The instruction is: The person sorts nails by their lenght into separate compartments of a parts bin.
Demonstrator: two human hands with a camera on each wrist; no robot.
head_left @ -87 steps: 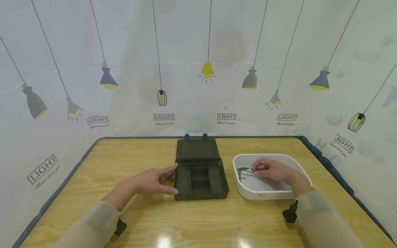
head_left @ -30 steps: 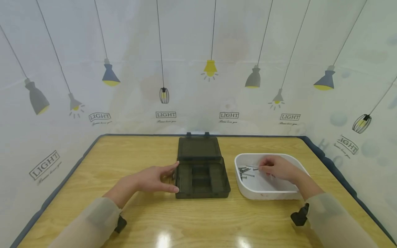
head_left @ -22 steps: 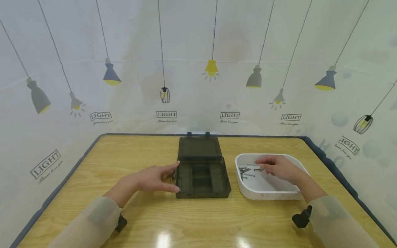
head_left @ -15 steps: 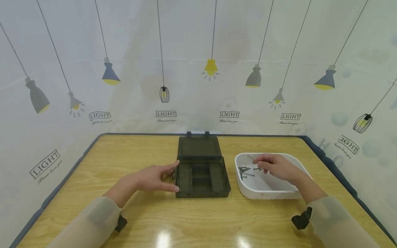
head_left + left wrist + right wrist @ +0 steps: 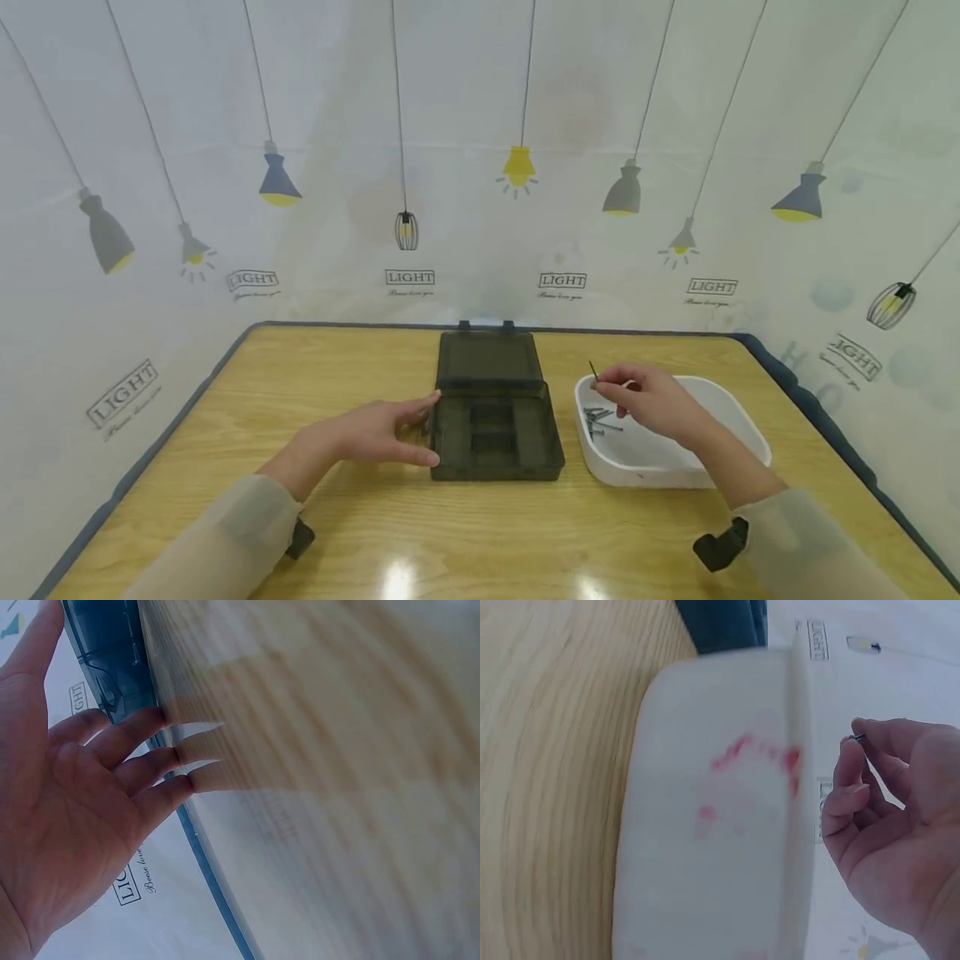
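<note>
My left hand (image 5: pixel 375 433) rests with extended fingers against the left side of a dark translucent compartment box (image 5: pixel 536 433). The box's lid (image 5: pixel 489 357) is swung back toward the wall. In the left wrist view the fingertips of my left hand (image 5: pixel 82 787) touch the tabletop beside the box (image 5: pixel 112 645). My right hand (image 5: pixel 656 404) is over the left rear part of a white tray (image 5: pixel 637 477), pinching a thin dark screw (image 5: pixel 592 369) between thumb and fingertips. Several grey metal screws (image 5: pixel 600 421) lie in the tray's left end.
The wooden table (image 5: pixel 480 533) has a dark blue edge and stands before a white lamp-print backdrop (image 5: pixel 465 192). Red marks (image 5: pixel 739 750) show on the tray's outer wall in the right wrist view. A strip of table lies between box and tray.
My right hand has picked a screw from among the others in the tray, lifted it and moved toward the tray's left rear rim. My left hand stays at the box.
</note>
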